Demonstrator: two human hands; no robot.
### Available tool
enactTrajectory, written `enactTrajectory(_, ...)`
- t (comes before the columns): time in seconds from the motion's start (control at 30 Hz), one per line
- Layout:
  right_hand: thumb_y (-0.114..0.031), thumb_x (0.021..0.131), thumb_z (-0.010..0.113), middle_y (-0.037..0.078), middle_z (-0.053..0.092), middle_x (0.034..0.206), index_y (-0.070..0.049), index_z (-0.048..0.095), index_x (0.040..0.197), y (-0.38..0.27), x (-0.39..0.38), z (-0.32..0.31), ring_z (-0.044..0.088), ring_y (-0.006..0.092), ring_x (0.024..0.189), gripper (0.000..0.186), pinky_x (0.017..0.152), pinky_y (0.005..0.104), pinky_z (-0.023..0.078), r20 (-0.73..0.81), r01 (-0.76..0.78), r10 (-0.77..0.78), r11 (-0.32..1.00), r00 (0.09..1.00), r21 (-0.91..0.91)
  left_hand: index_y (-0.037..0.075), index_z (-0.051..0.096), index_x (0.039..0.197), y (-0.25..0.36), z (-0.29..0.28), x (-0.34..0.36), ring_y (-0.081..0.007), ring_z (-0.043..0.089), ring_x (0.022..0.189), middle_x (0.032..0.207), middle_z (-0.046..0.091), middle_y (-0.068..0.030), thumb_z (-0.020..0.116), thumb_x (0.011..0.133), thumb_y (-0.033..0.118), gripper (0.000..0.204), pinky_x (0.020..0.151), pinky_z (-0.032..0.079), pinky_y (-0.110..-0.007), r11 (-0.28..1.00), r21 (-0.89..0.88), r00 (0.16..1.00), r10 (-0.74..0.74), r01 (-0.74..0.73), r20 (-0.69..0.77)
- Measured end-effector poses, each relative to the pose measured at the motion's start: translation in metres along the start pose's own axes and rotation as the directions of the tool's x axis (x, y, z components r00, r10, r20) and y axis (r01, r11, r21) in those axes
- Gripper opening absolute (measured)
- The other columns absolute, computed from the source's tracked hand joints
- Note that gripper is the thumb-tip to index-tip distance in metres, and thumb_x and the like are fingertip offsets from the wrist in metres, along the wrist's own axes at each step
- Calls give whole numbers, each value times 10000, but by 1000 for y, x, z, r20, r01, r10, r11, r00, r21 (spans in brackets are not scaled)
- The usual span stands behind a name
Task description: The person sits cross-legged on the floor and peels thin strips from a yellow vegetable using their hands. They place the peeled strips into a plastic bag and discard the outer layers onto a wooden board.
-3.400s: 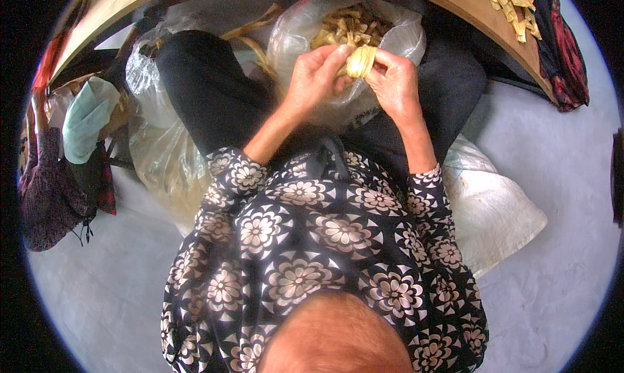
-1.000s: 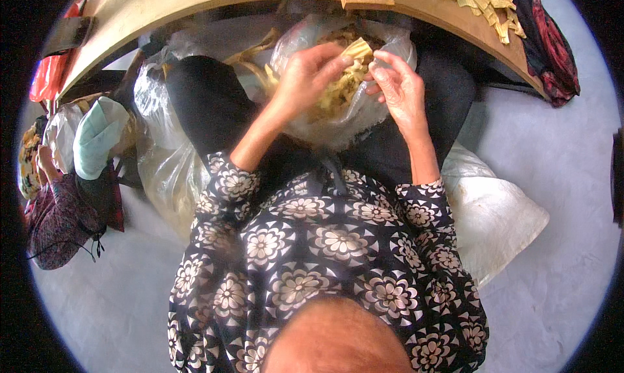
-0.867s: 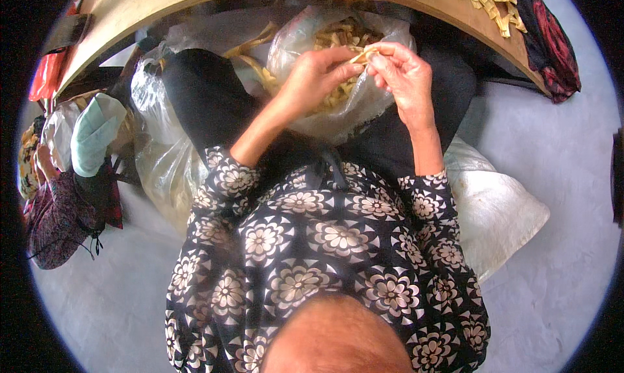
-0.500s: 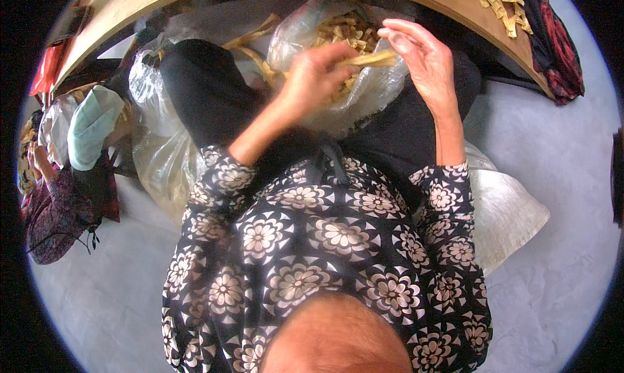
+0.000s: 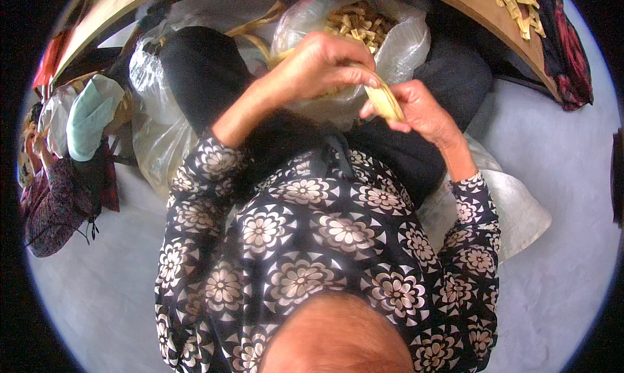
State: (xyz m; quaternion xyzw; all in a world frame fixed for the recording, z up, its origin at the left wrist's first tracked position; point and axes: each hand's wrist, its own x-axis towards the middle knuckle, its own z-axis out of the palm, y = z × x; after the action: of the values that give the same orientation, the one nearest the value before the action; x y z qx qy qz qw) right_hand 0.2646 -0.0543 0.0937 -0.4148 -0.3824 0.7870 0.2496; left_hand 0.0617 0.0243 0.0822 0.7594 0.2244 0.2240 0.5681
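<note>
Between my two hands is a pale yellow strip, flat and fibrous like dried leaf and folded over in layers. My left hand pinches its upper end. The fingers and thumb of my right hand close round the lower end. Just beyond them, a clear plastic bag stands with its mouth spread between my knees. Many short folded tan pieces lie inside it. Longer loose strips rest left of the bag, and one trails toward my left hand; whether it joins the held strip is hidden.
A curved wooden table edge arches across the far side, with yellow strips piled at its right. Another plastic bag stands by my left knee, a whitish sack by my right hip. Another person's sleeve shows at far left.
My right hand, fingers extended before, has come down and inward and now grips the strip. My left hand has moved right a little, and the strip now tilts down toward me.
</note>
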Motion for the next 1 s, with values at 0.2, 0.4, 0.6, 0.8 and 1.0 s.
enactTrajectory(0.2, -311, 791, 597, 37, 596, 945, 6, 546, 1074, -18, 3, 22, 367, 0, 449, 428, 405, 145, 279, 20, 186, -192, 969, 981, 163, 23, 632, 824, -26, 1, 8, -41, 488, 623, 681, 560, 27, 547, 843, 238, 232, 558, 400, -197, 908, -374, 978, -206, 188, -10)
enactTrajectory(0.4, -328, 799, 591, 12, 610, 890, -12, 565, 1053, -26, 11, 21, 496, 49, 560, 407, 517, 181, 399, -178, 257, -311, 928, 934, -270, 79, 577, 1009, -28, 39, -1, -20, 403, 514, 725, 537, 49, 532, 846, 264, 250, 450, 315, -151, 469, -820, 931, -307, 328, 197)
enactTrajectory(0.6, -239, 767, 636, 28, 631, 798, -11, 581, 995, -17, 14, 22, 548, 73, 700, 326, 623, 222, 441, -235, 124, -353, 750, 905, -650, 66, 539, 1038, -41, 47, -10, -10, 368, 499, 684, 501, 46, 491, 868, 300, 293, 436, 297, -146, 301, -872, 917, -224, 386, 329)
enactTrajectory(0.8, -327, 797, 599, -58, 502, 577, 32, 589, 977, -17, -3, 13, 450, 27, 488, 402, 451, 164, 351, -56, 270, -284, 946, 957, -181, 61, 459, 1076, -25, 8, -23, -16, 410, 572, 754, 516, 34, 629, 730, 460, 555, 481, 327, -161, 584, -789, 977, -186, 193, 101)
enactTrajectory(1.0, -355, 769, 625, -69, 470, 549, 37, 610, 936, -6, -12, 2, 353, -17, 429, 426, 382, 137, 247, -43, 157, -158, 987, 987, -20, 7, 594, 869, 1, -15, -21, -98, 520, 783, 803, 573, -6, 617, 776, 146, 169, 722, 413, -251, 965, -254, 986, -107, 72, -127)
